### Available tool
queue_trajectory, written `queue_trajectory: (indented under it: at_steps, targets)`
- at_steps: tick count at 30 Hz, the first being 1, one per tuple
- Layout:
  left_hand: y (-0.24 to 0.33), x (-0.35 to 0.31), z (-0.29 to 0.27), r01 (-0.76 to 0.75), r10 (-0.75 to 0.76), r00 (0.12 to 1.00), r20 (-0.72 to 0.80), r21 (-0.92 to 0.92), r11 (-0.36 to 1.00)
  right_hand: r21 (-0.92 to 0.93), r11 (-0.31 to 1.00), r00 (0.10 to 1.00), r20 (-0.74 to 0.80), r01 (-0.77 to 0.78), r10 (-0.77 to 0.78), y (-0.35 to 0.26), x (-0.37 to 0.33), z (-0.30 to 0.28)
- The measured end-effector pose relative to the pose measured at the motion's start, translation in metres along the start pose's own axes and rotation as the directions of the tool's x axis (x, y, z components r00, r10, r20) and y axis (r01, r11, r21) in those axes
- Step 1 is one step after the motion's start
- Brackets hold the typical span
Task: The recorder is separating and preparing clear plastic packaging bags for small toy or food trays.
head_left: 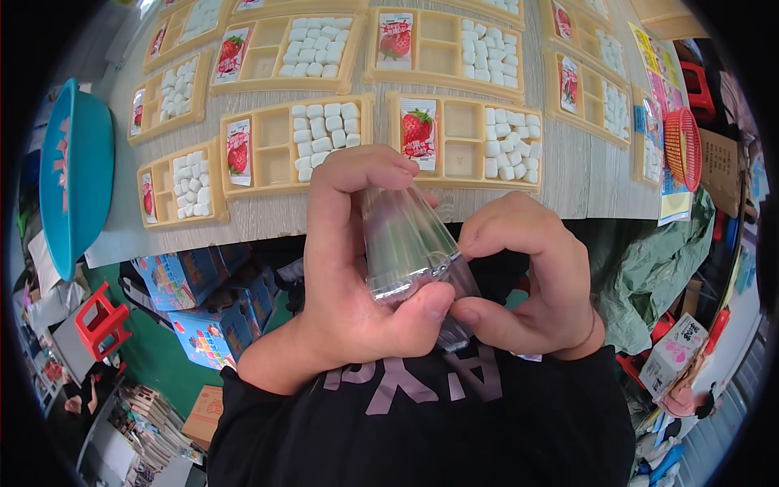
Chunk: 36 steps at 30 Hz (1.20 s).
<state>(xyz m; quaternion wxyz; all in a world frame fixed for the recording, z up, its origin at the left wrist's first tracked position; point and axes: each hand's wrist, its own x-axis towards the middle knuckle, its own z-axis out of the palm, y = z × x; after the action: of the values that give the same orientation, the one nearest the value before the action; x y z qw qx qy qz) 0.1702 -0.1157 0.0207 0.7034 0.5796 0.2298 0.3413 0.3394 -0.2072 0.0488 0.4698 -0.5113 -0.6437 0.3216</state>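
My left hand is wrapped around a stack of clear, ribbed plastic pieces, held tilted in front of my chest at the table's near edge. Its fingers curl over the far end and its thumb lies across the near side. The stack's exact kind is hard to make out; its near edge shines silvery. My right hand curls in from the right, thumb and forefinger at the stack's right edge. Just beyond stand two beige compartment trays, a left one and a right one, each with white pillow-shaped pieces and a strawberry-printed sachet.
Several more such trays cover the grey wood-look table. A blue basin is at the left, a red basket at the right. Printed boxes and a red stool are below left; green plastic sheeting hangs at right.
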Motion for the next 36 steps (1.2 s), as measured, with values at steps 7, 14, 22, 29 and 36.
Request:
queue_trajectory:
  at_steps: [7, 14, 22, 29, 36]
  targets:
    - [0.001, -0.001, 0.0, 0.074, -0.073, 0.997, -0.024, 0.057, 0.996, 0.005, 0.999, 0.999, -0.016, -0.033, 0.033, 0.0, -0.004, 0.001]
    - [-0.001, 0.0, -0.001, 0.093, -0.09, 0.994, -0.064, 0.049, 0.994, -0.184, 0.981, 0.995, -0.071, 0.056, -0.07, -0.002, -0.003, 0.001]
    - [-0.004, 0.001, -0.004, 0.083, -0.079, 0.994, -0.071, 0.06, 0.995, -0.204, 0.975, 0.991, -0.085, 0.084, -0.103, -0.002, 0.0, 0.007]
    - [-0.007, 0.0, -0.006, 0.046, -0.045, 0.997, -0.058, 0.01, 0.999, -0.181, 0.979, 0.99, -0.086, 0.096, -0.113, -0.002, 0.002, 0.009]
    - [-0.006, 0.001, -0.007, 0.045, -0.043, 0.997, -0.06, 0.03, 0.999, -0.15, 0.982, 0.989, -0.073, 0.115, -0.126, 0.0, 0.004, 0.008]
